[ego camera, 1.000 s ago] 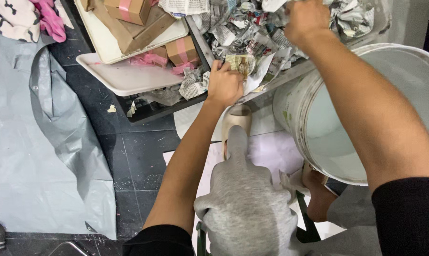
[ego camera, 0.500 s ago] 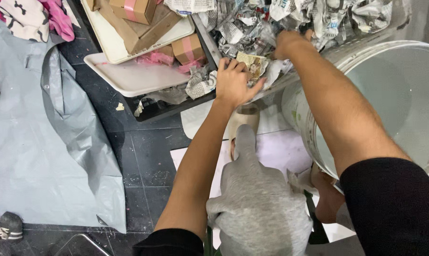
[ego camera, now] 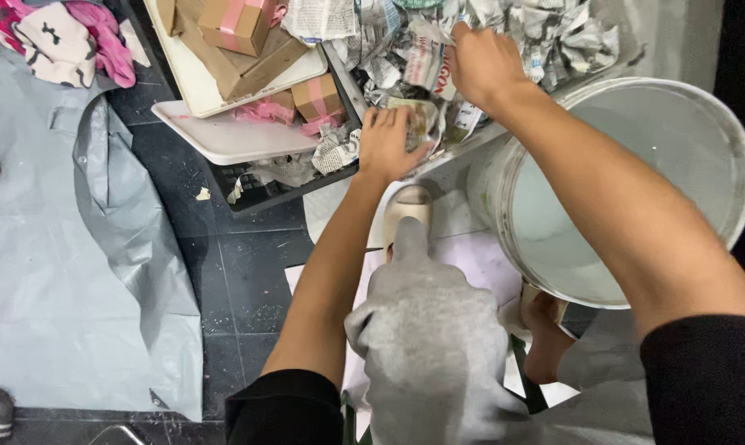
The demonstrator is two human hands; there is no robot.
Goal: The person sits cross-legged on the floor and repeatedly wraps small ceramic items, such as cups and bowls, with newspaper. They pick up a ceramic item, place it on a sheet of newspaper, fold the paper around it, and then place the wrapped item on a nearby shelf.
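Reaching forward, both hands, left [ego camera: 386, 144] and right [ego camera: 481, 62], clutch crumpled newspaper scraps [ego camera: 414, 62] beside the bucket [ego camera: 739, 165].

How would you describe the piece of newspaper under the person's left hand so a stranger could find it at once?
Start at the big white bucket on the right; left of its rim is a heap of crumpled newspaper. At the heap's near edge, the left hand presses one yellowish crumpled scrap, tan where its neighbours are grey-white.

The left hand [ego camera: 386, 144] presses on crumpled newspaper [ego camera: 422, 119] at the pile's edge; the right hand [ego camera: 481, 62] grips another scrap, beside a white bucket [ego camera: 545, 239].
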